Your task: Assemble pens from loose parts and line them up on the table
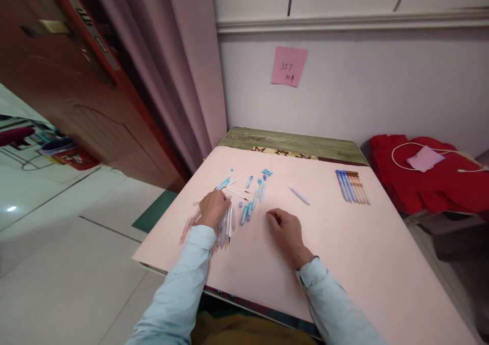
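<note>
My left hand (213,208) rests curled over a scatter of loose pen parts (244,194): clear barrels, thin refills, blue caps and tips. Its fingers are closed over the pile, and what they grip is hidden. My right hand (286,230) lies on the pink table cover (344,248) with its fingers curled under, just right of the parts; nothing shows in it. A single white pen barrel (298,195) lies apart, beyond my right hand. A neat row of assembled blue and orange pens (352,186) sits at the far right of the table.
The table stands against a white wall with a pink sticky note (289,65). A curtain (171,64) and a wooden door (76,75) are at the left. Red cloth (428,182) with a white cable and a pink paper lies to the right.
</note>
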{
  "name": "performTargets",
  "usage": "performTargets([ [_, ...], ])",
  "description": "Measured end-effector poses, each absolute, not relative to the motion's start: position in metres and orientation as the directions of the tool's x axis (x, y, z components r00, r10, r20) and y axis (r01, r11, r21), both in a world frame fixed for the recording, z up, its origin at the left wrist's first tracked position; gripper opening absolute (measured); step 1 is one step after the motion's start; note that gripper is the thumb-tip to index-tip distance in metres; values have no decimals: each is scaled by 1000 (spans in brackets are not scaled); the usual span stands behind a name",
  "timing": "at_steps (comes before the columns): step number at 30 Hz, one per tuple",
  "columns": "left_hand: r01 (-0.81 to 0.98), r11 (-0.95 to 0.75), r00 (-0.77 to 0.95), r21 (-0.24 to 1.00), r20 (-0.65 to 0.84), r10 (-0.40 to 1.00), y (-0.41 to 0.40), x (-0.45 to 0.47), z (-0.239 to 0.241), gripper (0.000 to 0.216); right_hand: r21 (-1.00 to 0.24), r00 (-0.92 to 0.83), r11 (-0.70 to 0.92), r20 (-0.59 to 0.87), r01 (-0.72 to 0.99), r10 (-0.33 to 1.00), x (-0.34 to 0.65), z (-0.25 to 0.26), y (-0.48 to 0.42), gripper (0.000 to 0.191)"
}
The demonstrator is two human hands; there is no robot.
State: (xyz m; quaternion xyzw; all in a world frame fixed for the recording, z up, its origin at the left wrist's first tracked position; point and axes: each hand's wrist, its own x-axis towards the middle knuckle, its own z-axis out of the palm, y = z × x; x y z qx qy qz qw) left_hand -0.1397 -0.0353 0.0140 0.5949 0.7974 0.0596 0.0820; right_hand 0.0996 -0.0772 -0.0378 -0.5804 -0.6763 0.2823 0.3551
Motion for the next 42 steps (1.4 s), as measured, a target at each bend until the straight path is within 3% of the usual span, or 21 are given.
performTargets([
  [4, 929, 298, -299, 219, -29, 954, -37, -137, 23, 15, -805, -67, 177, 169, 566, 983, 100, -41, -76, 24],
  [7, 926, 254, -253, 278, -40, 967, -41, -126, 34, 12, -873, -33, 197, 204, 447, 978, 98, -40, -76, 26],
  [13, 939, -55, 100, 338, -118, 988, -54, -81, 45, 12, -997, -111, 69, 66, 25, 992, 92, -32, -77, 43],
  [17, 913, -148, 209, 379, -124, 970, -59, -62, 48, 10, -997, -162, 55, 62, -46, 985, 92, -29, -76, 36],
  [20, 884, -190, 238, 427, -62, 969, -57, -60, 52, 10, -995, -126, 22, 34, -97, 991, 94, -27, -73, 30],
  [22, 840, -191, 189, 508, 55, 980, -55, -65, 52, 15, -986, -79, -20, -7, -167, 997, 97, -28, -71, 30],
  [25, 666, -128, -48, 735, 214, 976, -54, -71, 46, 23, -957, -4, -57, -58, -284, 998, 99, -30, -68, 32],
  [27, 425, -72, -167, 902, 156, 974, -56, -70, 39, 29, -944, 27, -56, -68, -326, 997, 100, -31, -66, 33],
  [29, 128, 17, -166, 992, 4, 986, -61, -63, 31, 36, -940, 46, -44, -64, -339, 997, 100, -31, -66, 35],
  [31, -102, 113, -104, 988, -123, 987, -67, -53, 24, 42, -941, 56, -35, -57, -337, 997, 100, -31, -67, 36],
  [33, -204, 156, -54, 966, -170, 984, -72, -44, 18, 42, -942, 55, -31, -52, -334, 997, 100, -31, -68, 36],
  [42, -254, 136, -83, 958, -162, 983, -72, -41, 9, 30, -962, 10, -1, -4, -274, 1000, 100, -35, -68, 31],
])
